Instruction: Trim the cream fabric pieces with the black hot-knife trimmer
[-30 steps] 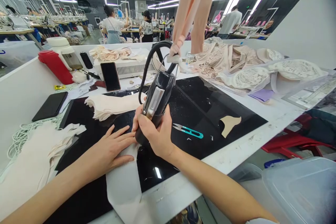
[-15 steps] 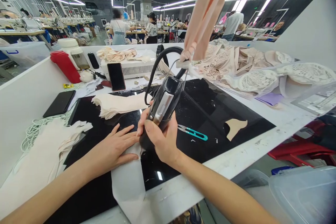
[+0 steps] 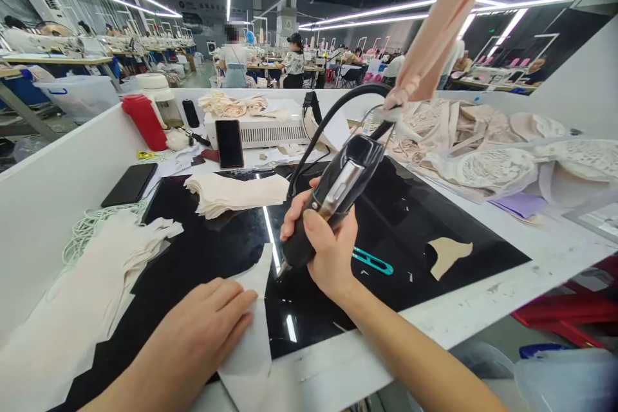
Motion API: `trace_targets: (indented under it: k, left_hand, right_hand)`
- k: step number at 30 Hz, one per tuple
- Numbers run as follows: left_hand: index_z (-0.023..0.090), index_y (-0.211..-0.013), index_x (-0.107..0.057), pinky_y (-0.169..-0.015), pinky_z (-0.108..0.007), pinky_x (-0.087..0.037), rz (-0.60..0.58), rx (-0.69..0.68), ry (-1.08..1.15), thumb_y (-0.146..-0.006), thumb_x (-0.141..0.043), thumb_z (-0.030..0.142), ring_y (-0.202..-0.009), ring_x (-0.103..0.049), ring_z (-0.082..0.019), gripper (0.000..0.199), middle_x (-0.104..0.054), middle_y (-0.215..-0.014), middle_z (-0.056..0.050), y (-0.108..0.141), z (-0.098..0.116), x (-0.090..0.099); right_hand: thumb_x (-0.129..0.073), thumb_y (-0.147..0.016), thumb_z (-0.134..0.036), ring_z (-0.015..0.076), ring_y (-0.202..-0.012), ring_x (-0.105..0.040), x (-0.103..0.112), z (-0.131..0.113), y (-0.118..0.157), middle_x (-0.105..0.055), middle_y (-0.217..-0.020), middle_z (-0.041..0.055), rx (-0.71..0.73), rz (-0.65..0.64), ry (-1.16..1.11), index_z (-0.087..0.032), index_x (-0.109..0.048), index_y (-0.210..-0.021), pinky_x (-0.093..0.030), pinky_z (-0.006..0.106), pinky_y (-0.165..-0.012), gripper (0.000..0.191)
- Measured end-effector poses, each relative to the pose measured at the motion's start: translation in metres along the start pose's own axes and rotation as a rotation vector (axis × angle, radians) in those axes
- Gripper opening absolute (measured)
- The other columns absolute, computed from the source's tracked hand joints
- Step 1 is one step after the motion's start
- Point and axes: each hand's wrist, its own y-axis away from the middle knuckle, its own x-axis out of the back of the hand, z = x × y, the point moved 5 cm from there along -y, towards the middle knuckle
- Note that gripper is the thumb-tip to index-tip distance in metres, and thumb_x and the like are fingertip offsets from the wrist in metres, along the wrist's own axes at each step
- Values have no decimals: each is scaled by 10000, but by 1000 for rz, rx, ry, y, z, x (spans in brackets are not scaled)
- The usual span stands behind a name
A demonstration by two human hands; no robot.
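Note:
My right hand is wrapped round a black corded tool, tilted with its thin metal tip low over the glossy black board. The tip sits just right of a pale fabric piece. On that fabric lies my left hand, palm down, its fingers stretched out side by side. Peach fabric strips hang down to the cord end of the tool. Teal thread snips lie partly hidden behind my right hand.
Stacked pale pieces lie at the board's back, with a larger pile at left. A phone leans against a white box. A beige scrap and heaped lace bras are at right. People work in the background.
The tool has lifted slightly and moved away from my left hand. My left hand has drawn back towards me, its fingers now closer together. The view has turned somewhat left.

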Motion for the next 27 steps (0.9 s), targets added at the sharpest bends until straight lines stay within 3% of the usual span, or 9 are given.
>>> trace_targets:
  k: [2, 6, 10, 12, 18, 23, 27]
  left_hand:
    - [220, -1248, -633, -764, -367, -596, -20, -1, -4, -1100, -395, 199, -855, -702, -231, 280, -709, -1008, -54, 5, 5, -5]
    - [253, -1287, -622, -909, -361, -591, -63, -29, 55, -963, -360, -33, -1006, -711, -222, 505, -714, -1117, -51, 7, -6, -8]
    - [301, -1283, -635, -1188, -393, -460, -141, -142, 96, -995, -386, -24, -1224, -673, -203, 501, -720, -1290, -6, 10, -24, 0]
    - [318, -1341, -621, -1251, -383, -401, -147, -165, 106, -992, -403, -18, -1308, -639, -194, 531, -702, -1376, 17, 13, -30, 4]
    - [281, -1316, -628, -1007, -276, -603, -53, 44, 169, -949, -405, -12, -1159, -705, -180, 520, -716, -1286, -15, 12, -39, 2]
    - [202, -1304, -627, -1039, -338, -619, 56, 19, 81, -960, -409, -1, -1187, -696, -207, 455, -713, -1283, -70, -9, -41, -13]
    - [190, -1299, -629, -1025, -372, -626, 36, 8, 49, -982, -377, 24, -1189, -682, -231, 438, -706, -1268, -91, -24, -42, -26]
  right_hand:
    - [-791, -904, -382, 103, -584, -615, 2, 0, -1, -653, -827, -68, 2, -10, 11, -267, -531, -1090, -555, 273, -576, 340]
    - [-778, -922, -368, 106, -601, -620, 1, -3, -1, -649, -830, -66, 2, -39, 4, -279, -537, -1134, -541, 270, -584, 333]
    - [-774, -928, -366, 108, -600, -621, -2, -5, 2, -646, -838, -66, -11, -46, -13, -291, -545, -1146, -530, 276, -585, 324]
    - [-775, -929, -371, 107, -600, -620, -3, -4, 4, -646, -838, -65, -17, -60, -22, -294, -551, -1152, -523, 274, -584, 326]
    - [-776, -928, -384, 111, -608, -620, -6, 2, 10, -647, -846, -59, -44, -86, -20, -304, -551, -1177, -524, 282, -593, 345]
    - [-788, -905, -408, 119, -581, -613, -3, 0, 14, -630, -815, -54, -45, -67, 31, -292, -542, -1156, -534, 283, -555, 370]
    - [-778, -910, -406, 127, -593, -624, 2, -4, 20, -628, -822, -41, -36, -56, 63, -289, -553, -1170, -549, 288, -555, 364]
